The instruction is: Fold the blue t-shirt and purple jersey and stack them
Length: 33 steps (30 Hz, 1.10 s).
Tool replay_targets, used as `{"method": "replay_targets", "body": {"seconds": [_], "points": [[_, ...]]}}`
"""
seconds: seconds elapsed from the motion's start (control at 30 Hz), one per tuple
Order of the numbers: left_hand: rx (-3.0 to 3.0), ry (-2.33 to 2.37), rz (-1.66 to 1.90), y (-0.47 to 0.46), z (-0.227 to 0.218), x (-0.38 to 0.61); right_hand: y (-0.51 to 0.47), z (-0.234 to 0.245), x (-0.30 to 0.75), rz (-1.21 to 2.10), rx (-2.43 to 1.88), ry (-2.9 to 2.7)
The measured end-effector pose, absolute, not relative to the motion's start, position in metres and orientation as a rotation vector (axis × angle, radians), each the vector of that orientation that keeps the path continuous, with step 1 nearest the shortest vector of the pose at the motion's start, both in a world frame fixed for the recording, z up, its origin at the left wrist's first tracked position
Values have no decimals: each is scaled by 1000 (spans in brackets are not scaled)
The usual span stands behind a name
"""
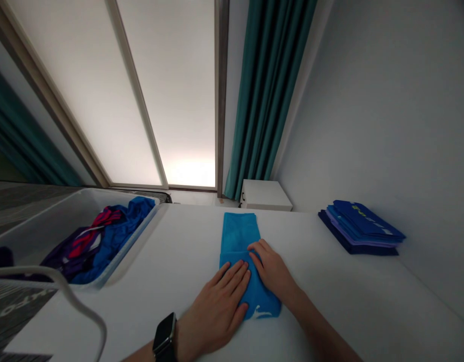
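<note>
A folded bright blue garment [239, 236] lies as a long narrow strip on the white table [179, 251] in front of me. My left hand [220, 306], with a dark watch on its wrist, rests flat on the near end of the strip, fingers stretched out. My right hand [271, 269] lies flat beside it on the cloth's right side, fingers extended toward the middle. Neither hand grips anything.
A white bin [51, 221] at the left holds several loose blue, purple and red clothes [99, 236]. A stack of folded dark blue garments [362, 226] sits at the right by the wall. A white cabinet [265, 195] and teal curtain [265, 95] stand behind the table.
</note>
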<state>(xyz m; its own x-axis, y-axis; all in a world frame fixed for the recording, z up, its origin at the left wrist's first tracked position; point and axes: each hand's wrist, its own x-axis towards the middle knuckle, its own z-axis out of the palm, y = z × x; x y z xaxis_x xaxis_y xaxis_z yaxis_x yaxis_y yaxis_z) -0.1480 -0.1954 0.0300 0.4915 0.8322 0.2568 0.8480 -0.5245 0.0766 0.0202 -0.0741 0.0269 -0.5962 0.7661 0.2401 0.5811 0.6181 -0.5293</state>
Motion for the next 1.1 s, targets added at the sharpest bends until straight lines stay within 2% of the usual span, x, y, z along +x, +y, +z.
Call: {"method": "replay_targets", "body": {"seconds": [0.67,1.1], "points": [[-2628,-1671,-496,-188,29,-155,-62,7,24,669,-969,-2426],[-2533,-1707,-408,-188,13,-156,-70,12,23,469,-1163,-2519]]}}
